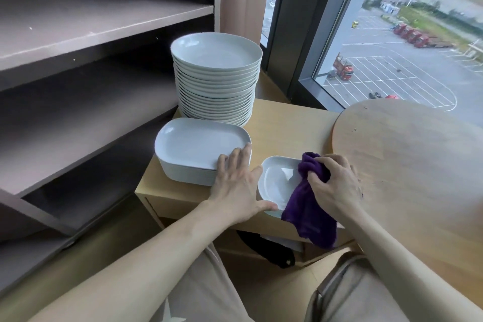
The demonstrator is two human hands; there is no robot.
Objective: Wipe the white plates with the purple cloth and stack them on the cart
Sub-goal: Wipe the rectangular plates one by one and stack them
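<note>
from the head camera, we see the left hand spread wide and flat, fingers straight. its fingertips rest on the near right corner of the stack of oblong plates, and its thumb lies against the near rim of the small plate. it grips nothing.

the right hand is clenched round the bunched top of the purple cloth and presses it into the right side of the small plate. the loose end of the cloth hangs over the front edge of the cart.

counting, we find two hands, one cloth and one small plate lying alone at the cart's front edge. there are two stacks. the stack of round plates stands tall at the back left of the cart, with roughly twenty rims, too tight for us to count exactly. the oblong stack is low and sits just in front of it, its edges too thin to number. all the plates are white.

a round wooden table sits just beside the cart on the right, a shelf unit stands to the left, and a window lies behind.
</note>
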